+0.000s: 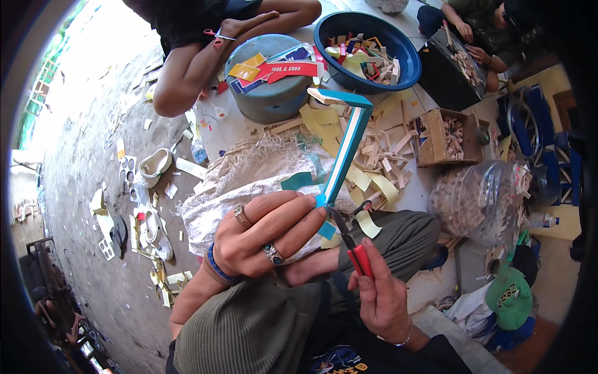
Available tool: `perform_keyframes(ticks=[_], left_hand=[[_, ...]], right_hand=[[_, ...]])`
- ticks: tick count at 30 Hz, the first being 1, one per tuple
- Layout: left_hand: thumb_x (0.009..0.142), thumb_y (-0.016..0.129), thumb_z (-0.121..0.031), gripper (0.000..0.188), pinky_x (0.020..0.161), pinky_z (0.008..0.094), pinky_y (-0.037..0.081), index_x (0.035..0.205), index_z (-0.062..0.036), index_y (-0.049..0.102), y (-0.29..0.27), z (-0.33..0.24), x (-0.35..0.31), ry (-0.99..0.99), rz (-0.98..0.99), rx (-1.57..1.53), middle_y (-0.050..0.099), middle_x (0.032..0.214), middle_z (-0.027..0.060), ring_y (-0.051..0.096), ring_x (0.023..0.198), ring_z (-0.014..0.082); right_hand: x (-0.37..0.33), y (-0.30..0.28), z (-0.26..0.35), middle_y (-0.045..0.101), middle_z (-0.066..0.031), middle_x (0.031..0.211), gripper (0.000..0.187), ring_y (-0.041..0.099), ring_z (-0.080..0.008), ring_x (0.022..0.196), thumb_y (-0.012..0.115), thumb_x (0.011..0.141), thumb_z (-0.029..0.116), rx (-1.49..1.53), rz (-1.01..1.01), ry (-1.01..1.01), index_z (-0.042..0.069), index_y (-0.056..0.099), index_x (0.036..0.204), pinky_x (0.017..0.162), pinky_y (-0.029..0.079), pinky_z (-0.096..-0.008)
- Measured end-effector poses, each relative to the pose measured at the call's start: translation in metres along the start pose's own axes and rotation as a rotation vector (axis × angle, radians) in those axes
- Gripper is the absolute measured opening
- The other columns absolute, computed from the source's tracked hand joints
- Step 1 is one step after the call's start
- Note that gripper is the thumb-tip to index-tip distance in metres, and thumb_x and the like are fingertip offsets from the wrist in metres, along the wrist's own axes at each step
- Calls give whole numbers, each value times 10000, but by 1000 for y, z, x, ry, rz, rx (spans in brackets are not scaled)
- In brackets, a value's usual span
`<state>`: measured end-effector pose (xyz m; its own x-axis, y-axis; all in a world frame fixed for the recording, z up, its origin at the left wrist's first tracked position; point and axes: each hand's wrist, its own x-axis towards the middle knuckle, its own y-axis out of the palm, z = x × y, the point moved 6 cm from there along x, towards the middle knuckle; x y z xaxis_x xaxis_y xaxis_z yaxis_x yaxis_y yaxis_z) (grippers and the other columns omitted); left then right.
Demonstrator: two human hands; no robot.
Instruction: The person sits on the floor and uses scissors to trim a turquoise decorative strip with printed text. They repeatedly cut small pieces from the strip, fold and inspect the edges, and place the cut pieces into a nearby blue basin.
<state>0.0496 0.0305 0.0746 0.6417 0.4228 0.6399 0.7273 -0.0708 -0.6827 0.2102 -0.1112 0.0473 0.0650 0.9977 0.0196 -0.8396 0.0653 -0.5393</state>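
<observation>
My left hand, with rings and a blue wristband, pinches the lower end of a teal angled strip. The strip rises from my fingertips, bends sharply at the top and ends in a pale, rough tip toward the left. A white band runs along its long side. My right hand is closed on a red-handled tool with dark metal jaws. Those jaws meet the strip's lower end beside my left fingertips; whether they grip or cut it I cannot tell. Teal scraps lie just beyond my left hand.
A white woven sack lies ahead, beside wood pieces. Beyond stand an upturned tub with coloured sheets and a blue basin of scraps. A cardboard box and clear jar are right. Two other people sit nearby.
</observation>
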Motion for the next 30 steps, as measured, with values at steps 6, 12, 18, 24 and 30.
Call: perform_keyframes(ticks=[6,12,18,24,30], left_hand=[[693,735,-64,442,741,332,639,1131,-6,739,4,2,2,114,13,39,707,1082,118,726,948,267],[717,747,-41,397,739,324,629,1112,-6,742,5,-2,2,84,52,108,707,1068,111,728,942,258],[718,764,-22,387,731,329,628,1104,-11,742,3,-3,2,75,79,120,708,1066,112,732,930,255],[733,763,-14,381,704,316,621,1114,-24,741,1,-5,3,62,89,138,713,1076,105,734,925,256],[725,771,18,396,772,342,637,1117,-27,745,0,-10,3,64,100,145,705,1103,109,730,960,266]], right_hand=[[0,0,14,678,-281,1202,647,725,-372,831,626,956,-17,-70,54,78,-90,361,1542,769,594,-416],[5,1,27,689,-242,1088,692,708,-336,779,631,940,-21,-137,48,47,-92,331,1559,704,585,-406],[12,0,31,663,-166,929,717,677,-289,702,635,927,-13,-243,45,-28,-68,330,1574,656,577,-380],[14,-5,32,700,-291,1116,634,740,-399,867,573,975,-26,-131,110,58,-56,343,1564,743,592,-438],[15,-7,33,699,-290,1110,646,738,-397,854,573,962,-37,-98,103,57,-57,341,1565,741,591,-431]])
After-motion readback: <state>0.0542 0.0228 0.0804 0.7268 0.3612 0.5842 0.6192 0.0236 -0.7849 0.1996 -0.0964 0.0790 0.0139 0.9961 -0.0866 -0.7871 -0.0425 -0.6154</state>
